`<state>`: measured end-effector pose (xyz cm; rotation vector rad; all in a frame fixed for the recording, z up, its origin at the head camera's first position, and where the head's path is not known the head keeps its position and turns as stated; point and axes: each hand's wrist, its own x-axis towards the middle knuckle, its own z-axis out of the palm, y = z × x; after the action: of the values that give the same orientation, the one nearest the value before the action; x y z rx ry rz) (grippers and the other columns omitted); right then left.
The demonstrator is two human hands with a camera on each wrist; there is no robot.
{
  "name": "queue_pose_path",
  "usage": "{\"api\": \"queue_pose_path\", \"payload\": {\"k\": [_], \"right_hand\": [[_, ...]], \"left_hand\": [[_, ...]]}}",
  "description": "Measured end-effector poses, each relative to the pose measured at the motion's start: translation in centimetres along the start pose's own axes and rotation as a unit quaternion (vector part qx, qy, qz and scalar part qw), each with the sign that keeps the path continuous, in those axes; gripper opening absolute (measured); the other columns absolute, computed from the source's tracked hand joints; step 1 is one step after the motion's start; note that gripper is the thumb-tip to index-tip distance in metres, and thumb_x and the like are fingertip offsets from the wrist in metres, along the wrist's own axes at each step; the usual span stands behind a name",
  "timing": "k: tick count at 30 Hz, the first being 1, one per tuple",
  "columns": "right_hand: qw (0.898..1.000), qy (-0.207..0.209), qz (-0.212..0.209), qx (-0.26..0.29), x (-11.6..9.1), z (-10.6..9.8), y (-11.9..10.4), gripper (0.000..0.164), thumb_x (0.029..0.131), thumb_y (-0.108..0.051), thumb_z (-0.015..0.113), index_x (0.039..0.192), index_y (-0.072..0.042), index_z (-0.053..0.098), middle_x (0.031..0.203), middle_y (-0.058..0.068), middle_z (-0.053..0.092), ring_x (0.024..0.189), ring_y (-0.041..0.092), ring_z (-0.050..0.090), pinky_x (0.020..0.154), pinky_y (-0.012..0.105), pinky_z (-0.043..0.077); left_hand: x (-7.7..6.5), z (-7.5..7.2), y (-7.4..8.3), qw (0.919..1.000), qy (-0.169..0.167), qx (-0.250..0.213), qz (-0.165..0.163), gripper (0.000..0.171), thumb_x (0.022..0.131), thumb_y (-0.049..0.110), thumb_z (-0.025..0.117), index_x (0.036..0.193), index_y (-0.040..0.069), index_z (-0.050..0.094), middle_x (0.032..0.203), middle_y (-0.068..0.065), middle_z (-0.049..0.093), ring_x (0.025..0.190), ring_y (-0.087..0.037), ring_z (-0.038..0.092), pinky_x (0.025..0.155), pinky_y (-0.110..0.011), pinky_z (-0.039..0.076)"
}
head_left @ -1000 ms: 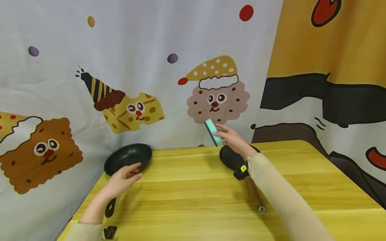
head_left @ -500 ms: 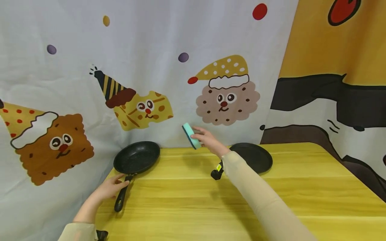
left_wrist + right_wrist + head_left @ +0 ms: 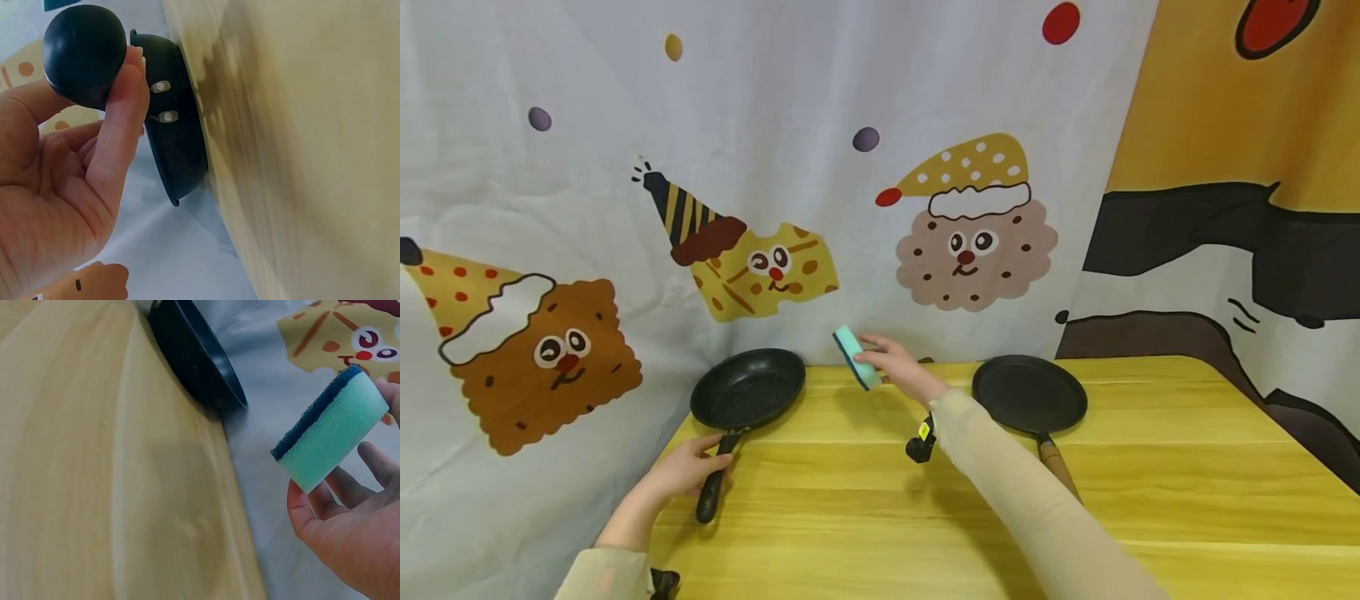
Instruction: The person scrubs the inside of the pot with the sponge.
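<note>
At the left back of the table, a black frying pan (image 3: 748, 392) sits with its handle (image 3: 707, 498) toward me. My left hand (image 3: 681, 468) pinches that handle between thumb and fingers; the left wrist view shows the rounded handle end (image 3: 84, 56) between them. My right hand (image 3: 897, 368) holds a scouring sponge (image 3: 854, 358) by its edges, up above the table's back edge and right of the pan. In the right wrist view the sponge (image 3: 337, 434) has a light green foam body and a dark blue scrubbing layer, which faces the table and pan.
A flat black pan (image 3: 1030, 393) with a wooden handle (image 3: 1056, 467) lies at the right back, its handle partly behind my right sleeve (image 3: 1022, 492). A printed curtain (image 3: 850, 225) hangs right behind the yellowish wooden table (image 3: 835, 517).
My left hand has come down onto the frying pan's handle and now grips it. My right hand has carried the sponge left, away from the flat pan and toward the frying pan.
</note>
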<state>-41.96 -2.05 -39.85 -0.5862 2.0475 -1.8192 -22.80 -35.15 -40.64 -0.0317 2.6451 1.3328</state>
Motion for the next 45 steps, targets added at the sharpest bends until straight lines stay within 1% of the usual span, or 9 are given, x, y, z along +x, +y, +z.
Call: {"api": "queue_pose_path", "payload": {"k": [5, 11, 16, 20, 22, 25, 29, 36, 45], "right_hand": [[1.000, -0.015, -0.004, 0.010, 0.1, 1.6, 0.7, 0.066, 0.094, -0.033, 0.064, 0.152, -0.017, 0.036, 0.128, 0.011, 0.056, 0.106, 0.026, 0.057, 0.083, 0.041, 0.049], [0.999, -0.025, -0.008, 0.018, -0.3, 3.5, 1.5, 0.065, 0.095, -0.031, 0.063, 0.152, -0.015, 0.035, 0.135, 0.011, 0.052, 0.102, 0.023, 0.059, 0.084, 0.042, 0.048], [0.996, -0.024, -0.016, 0.081, -0.3, 4.9, 1.7, 0.064, 0.097, -0.031, 0.060, 0.152, -0.016, 0.033, 0.144, 0.011, 0.043, 0.114, 0.028, 0.053, 0.097, 0.051, 0.043], [0.995, -0.003, -0.027, 0.097, -0.2, 5.8, 1.7, 0.063, 0.096, -0.032, 0.060, 0.151, -0.018, 0.035, 0.146, 0.010, 0.041, 0.123, 0.030, 0.048, 0.104, 0.054, 0.037], [0.994, 0.006, -0.028, 0.105, -0.1, 6.2, 1.9, 0.062, 0.096, -0.031, 0.061, 0.151, -0.017, 0.037, 0.144, 0.011, 0.043, 0.121, 0.029, 0.050, 0.101, 0.051, 0.041], [0.989, 0.016, -0.026, 0.143, 0.0, 6.6, 2.2, 0.059, 0.096, -0.024, 0.060, 0.150, -0.014, 0.038, 0.138, 0.014, 0.046, 0.113, 0.026, 0.055, 0.090, 0.040, 0.050], [0.982, 0.029, -0.033, 0.182, 0.1, 6.9, 2.4, 0.056, 0.097, -0.021, 0.058, 0.149, -0.012, 0.039, 0.133, 0.016, 0.048, 0.103, 0.022, 0.056, 0.078, 0.031, 0.050], [0.985, 0.022, -0.031, 0.167, 0.1, 6.4, 2.1, 0.058, 0.097, -0.026, 0.059, 0.149, -0.012, 0.038, 0.134, 0.016, 0.048, 0.109, 0.027, 0.056, 0.089, 0.041, 0.051], [0.989, 0.026, -0.028, 0.140, -0.5, 5.9, 2.1, 0.058, 0.098, -0.027, 0.058, 0.150, -0.012, 0.038, 0.142, 0.014, 0.044, 0.122, 0.028, 0.050, 0.103, 0.046, 0.040]], "left_hand": [[-0.2, 0.5, 0.1, 0.9995, -0.023, -0.002, 0.023, 0.065, 0.101, 0.013, 0.052, 0.143, -0.022, 0.018, 0.083, -0.012, 0.066, 0.069, -0.028, 0.067, 0.056, -0.040, 0.054], [-0.1, 1.5, 1.2, 0.9981, -0.046, 0.016, 0.037, 0.067, 0.100, 0.016, 0.054, 0.143, -0.022, 0.018, 0.082, -0.011, 0.067, 0.063, -0.022, 0.064, 0.052, -0.040, 0.051], [-0.3, 2.5, 2.2, 0.9969, -0.042, 0.042, 0.052, 0.065, 0.100, 0.016, 0.055, 0.142, -0.023, 0.022, 0.081, -0.008, 0.066, 0.059, -0.019, 0.058, 0.051, -0.039, 0.051], [-0.3, 3.4, 2.9, 0.9958, -0.046, 0.047, 0.064, 0.062, 0.100, 0.014, 0.055, 0.141, -0.022, 0.026, 0.081, -0.009, 0.066, 0.064, -0.020, 0.060, 0.052, -0.040, 0.052], [-0.4, 3.8, 3.3, 0.9957, -0.047, 0.050, 0.063, 0.063, 0.099, 0.014, 0.056, 0.141, -0.021, 0.026, 0.080, -0.009, 0.066, 0.063, -0.020, 0.060, 0.053, -0.041, 0.052], [-0.4, 4.4, 3.7, 0.9954, -0.041, 0.064, 0.059, 0.066, 0.098, 0.016, 0.058, 0.142, -0.021, 0.026, 0.079, -0.006, 0.066, 0.063, -0.019, 0.059, 0.053, -0.041, 0.052], [-0.4, 4.9, 4.2, 0.9947, -0.036, 0.077, 0.058, 0.067, 0.097, 0.018, 0.060, 0.142, -0.020, 0.026, 0.079, -0.004, 0.067, 0.059, -0.019, 0.059, 0.052, -0.041, 0.053], [-0.5, 5.5, 5.1, 0.9927, -0.031, 0.098, 0.062, 0.068, 0.096, 0.017, 0.061, 0.141, -0.021, 0.027, 0.076, -0.003, 0.067, 0.051, -0.022, 0.057, 0.050, -0.041, 0.052], [-0.3, 6.6, 6.3, 0.9898, -0.023, 0.133, 0.046, 0.068, 0.094, 0.021, 0.064, 0.140, -0.018, 0.034, 0.071, -0.001, 0.065, 0.047, -0.028, 0.060, 0.052, -0.036, 0.052]]}}
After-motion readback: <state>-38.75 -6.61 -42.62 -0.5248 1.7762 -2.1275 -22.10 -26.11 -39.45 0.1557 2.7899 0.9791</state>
